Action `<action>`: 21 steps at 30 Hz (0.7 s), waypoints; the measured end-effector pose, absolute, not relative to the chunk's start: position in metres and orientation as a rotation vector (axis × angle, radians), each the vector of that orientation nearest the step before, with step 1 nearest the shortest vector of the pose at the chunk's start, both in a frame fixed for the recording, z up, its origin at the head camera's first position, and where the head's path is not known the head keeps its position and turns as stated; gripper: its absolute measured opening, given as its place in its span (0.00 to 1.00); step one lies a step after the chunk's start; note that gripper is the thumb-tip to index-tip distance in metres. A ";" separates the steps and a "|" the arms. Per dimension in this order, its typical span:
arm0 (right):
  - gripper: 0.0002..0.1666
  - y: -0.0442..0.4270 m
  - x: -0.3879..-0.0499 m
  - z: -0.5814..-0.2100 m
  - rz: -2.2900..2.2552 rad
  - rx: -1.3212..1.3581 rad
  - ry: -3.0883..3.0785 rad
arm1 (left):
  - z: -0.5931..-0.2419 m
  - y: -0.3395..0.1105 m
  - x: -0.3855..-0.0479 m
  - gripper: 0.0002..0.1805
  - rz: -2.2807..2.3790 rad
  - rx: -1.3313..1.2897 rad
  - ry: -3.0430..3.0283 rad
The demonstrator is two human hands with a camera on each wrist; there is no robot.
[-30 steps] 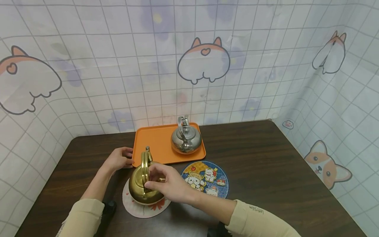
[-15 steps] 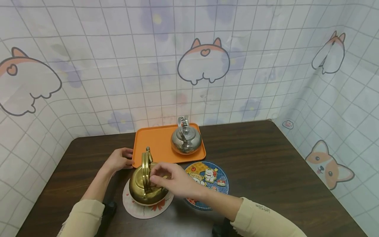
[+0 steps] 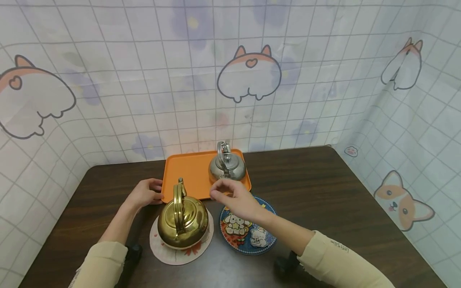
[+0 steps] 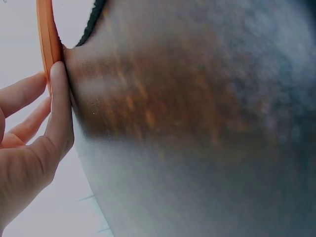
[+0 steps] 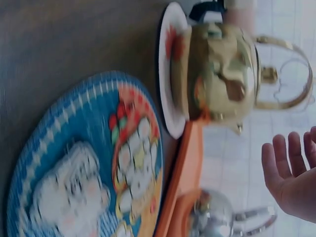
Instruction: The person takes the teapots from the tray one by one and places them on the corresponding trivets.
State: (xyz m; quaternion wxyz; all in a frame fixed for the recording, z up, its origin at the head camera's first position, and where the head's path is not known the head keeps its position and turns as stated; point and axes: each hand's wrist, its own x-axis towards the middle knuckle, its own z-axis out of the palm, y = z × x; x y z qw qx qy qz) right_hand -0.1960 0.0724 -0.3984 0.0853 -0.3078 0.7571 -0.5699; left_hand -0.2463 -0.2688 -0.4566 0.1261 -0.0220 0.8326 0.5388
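A shiny gold kettle (image 3: pixel 184 224) stands upright on a round, pale floral placemat (image 3: pixel 161 249) at the left front. Behind it lies an orange tray (image 3: pixel 191 172) with a silver kettle (image 3: pixel 232 167) on its right side. My left hand (image 3: pixel 143 193) rests at the tray's left end, its fingertips touching the rim (image 4: pixel 45 44). My right hand (image 3: pixel 237 200) hovers above the far part of a round blue placemat (image 3: pixel 248 248) with cartoon animals, in front of the silver kettle. Its fingers are loosely bent with nothing between them, apart from both kettles.
The dark wooden table (image 3: pixel 306 188) runs back to a wall covering (image 3: pixel 173 80) printed with a grid and cartoon dogs. Bare wood extends to the right of the tray and blue placemat. A dark object (image 3: pixel 133 254) shows beside my left forearm.
My right hand has drawn away from the gold kettle, moving right and back toward the silver kettle's front. My left hand keeps its place at the tray.
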 end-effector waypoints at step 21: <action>0.17 0.094 -0.252 -0.386 -1.883 -0.686 2.500 | -0.456 -0.267 -0.247 0.32 1.545 -0.082 2.439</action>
